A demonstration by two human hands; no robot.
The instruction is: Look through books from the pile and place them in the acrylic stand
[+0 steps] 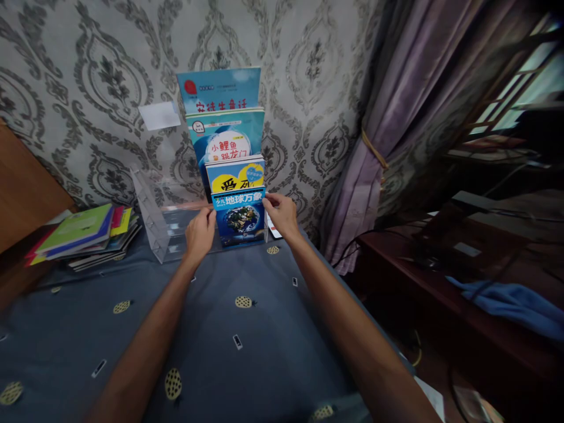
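Observation:
A blue book with a globe on its cover (240,220) stands in the lowest front tier of a clear acrylic book rack (150,220). My left hand (201,232) is closed at the book's left edge. My right hand (282,215) pinches its upper right corner. Behind it, rising in steps, are a yellow and blue book (233,176), a teal book with a white circle (227,141) and a taller blue book with red characters (220,88). The rack's left part shows bare transparent shelves.
A pile of thin colourful books (83,232) lies left of the rack. The bed-like surface has a dark blue pineapple-print cloth (211,364). Patterned wall stands behind, with a purple curtain (352,164) at right. A dark red desk (440,282) holds cables and a blue cloth (511,302).

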